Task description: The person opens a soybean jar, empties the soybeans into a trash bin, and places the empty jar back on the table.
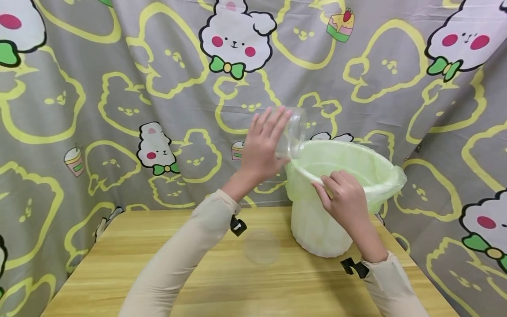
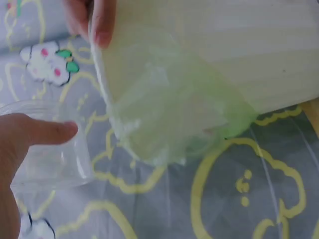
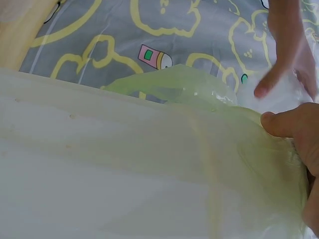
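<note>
My left hand (image 1: 261,152) holds a clear cylindrical jar (image 1: 296,132) on its side at the left rim of a white trash bin (image 1: 318,229). In the left wrist view, the thumb lies along the wall of the see-through jar (image 2: 55,164). A pale green plastic bag (image 1: 382,191) lines the bin and folds down over its rim. With thumb and fingers, my right hand (image 1: 346,198) grips the bin's near rim; the right wrist view has the thumb outside on the bag (image 3: 249,149). The bin's bottom inside is hidden.
The bin stands at the back right of a wooden table (image 1: 158,255). A faint, clear round disc (image 1: 262,247) lies on the tabletop left of the bin. Behind the table hangs a grey patterned curtain (image 1: 119,110).
</note>
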The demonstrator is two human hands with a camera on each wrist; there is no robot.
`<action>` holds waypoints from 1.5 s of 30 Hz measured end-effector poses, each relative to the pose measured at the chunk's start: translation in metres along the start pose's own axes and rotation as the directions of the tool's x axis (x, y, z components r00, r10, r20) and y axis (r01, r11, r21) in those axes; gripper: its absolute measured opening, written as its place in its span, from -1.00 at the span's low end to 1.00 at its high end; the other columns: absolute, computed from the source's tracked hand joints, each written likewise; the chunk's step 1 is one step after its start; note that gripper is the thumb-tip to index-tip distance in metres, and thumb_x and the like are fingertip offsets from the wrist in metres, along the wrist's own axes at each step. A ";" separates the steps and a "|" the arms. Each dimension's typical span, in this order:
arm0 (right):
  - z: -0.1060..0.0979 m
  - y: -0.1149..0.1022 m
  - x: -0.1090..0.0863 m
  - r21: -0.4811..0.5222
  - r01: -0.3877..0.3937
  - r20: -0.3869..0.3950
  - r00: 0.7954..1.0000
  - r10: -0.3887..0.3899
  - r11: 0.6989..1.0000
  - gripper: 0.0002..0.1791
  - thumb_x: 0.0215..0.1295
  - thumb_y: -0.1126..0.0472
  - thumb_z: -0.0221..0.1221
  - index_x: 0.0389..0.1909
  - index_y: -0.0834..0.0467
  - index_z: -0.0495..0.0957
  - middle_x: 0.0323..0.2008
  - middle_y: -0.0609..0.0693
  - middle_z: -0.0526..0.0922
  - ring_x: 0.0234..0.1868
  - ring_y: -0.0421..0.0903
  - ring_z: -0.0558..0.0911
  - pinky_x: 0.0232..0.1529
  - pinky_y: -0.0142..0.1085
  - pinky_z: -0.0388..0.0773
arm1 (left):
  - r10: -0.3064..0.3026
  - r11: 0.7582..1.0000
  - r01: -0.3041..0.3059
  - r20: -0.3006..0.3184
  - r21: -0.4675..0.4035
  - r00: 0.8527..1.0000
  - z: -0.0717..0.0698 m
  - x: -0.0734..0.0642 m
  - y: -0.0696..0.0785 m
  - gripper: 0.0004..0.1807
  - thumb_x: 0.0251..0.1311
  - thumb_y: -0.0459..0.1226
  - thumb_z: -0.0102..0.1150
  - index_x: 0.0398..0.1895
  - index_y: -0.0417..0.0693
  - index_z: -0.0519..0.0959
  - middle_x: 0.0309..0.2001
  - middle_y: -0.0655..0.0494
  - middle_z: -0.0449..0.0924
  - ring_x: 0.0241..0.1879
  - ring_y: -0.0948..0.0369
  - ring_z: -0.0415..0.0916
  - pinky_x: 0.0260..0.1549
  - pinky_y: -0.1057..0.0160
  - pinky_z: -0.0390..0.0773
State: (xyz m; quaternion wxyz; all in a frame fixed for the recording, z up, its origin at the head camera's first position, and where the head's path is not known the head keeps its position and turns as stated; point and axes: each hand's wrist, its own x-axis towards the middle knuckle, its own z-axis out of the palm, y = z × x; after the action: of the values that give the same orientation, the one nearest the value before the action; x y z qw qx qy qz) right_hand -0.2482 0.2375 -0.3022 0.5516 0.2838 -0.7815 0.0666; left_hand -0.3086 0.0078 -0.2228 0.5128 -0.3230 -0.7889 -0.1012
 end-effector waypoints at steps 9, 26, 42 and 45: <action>-0.001 -0.001 0.000 0.005 0.001 -0.005 1.000 -0.001 1.000 -0.52 0.51 0.01 0.14 -0.41 0.36 0.67 -0.58 0.13 0.52 -0.55 0.07 0.43 -0.50 -0.12 0.41 | -0.346 0.861 0.348 0.075 -0.372 0.935 -0.017 -0.052 -0.044 0.37 -0.48 0.02 0.78 0.56 -0.01 0.23 0.53 0.06 0.30 0.51 0.04 0.20 0.54 -0.01 0.15; 0.005 -0.004 0.003 0.059 -0.024 -0.052 0.998 0.027 0.998 -0.51 0.51 0.01 0.14 -0.41 0.37 0.67 -0.58 0.15 0.54 -0.54 0.11 0.43 -0.49 -0.06 0.37 | -0.544 0.463 0.785 0.567 -0.412 0.619 -0.015 -0.182 -0.099 0.37 -0.34 0.02 0.75 0.61 0.05 0.12 0.52 -0.09 0.26 0.42 -0.13 0.30 0.33 -0.21 0.41; 0.005 -0.003 0.002 0.065 -0.025 -0.052 0.998 0.028 0.998 -0.45 0.55 -0.04 0.08 -0.41 0.37 0.67 -0.58 0.16 0.54 -0.54 0.12 0.43 -0.48 -0.04 0.37 | -0.568 0.298 0.898 0.695 -0.324 0.440 0.010 -0.275 -0.120 0.31 -0.19 -0.07 0.70 0.62 -0.08 0.05 0.55 -0.26 0.14 0.50 -0.23 0.14 0.45 -0.26 0.22; 0.005 -0.003 0.002 0.069 -0.035 -0.045 0.998 0.038 0.997 -0.46 0.54 -0.03 0.09 -0.41 0.37 0.67 -0.58 0.15 0.54 -0.54 0.12 0.43 -0.47 -0.04 0.36 | -0.571 0.275 0.911 0.710 -0.308 0.412 0.013 -0.284 -0.121 0.31 -0.17 -0.07 0.69 0.62 -0.06 0.04 0.58 -0.24 0.08 0.54 -0.22 0.06 0.48 -0.27 0.15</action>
State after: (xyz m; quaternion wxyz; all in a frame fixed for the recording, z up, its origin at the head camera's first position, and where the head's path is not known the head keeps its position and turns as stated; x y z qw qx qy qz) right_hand -0.2508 0.2324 -0.3031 0.5581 0.2867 -0.7709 0.1098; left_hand -0.3176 -0.1944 -0.4563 0.0377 -0.0687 -0.8449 -0.5291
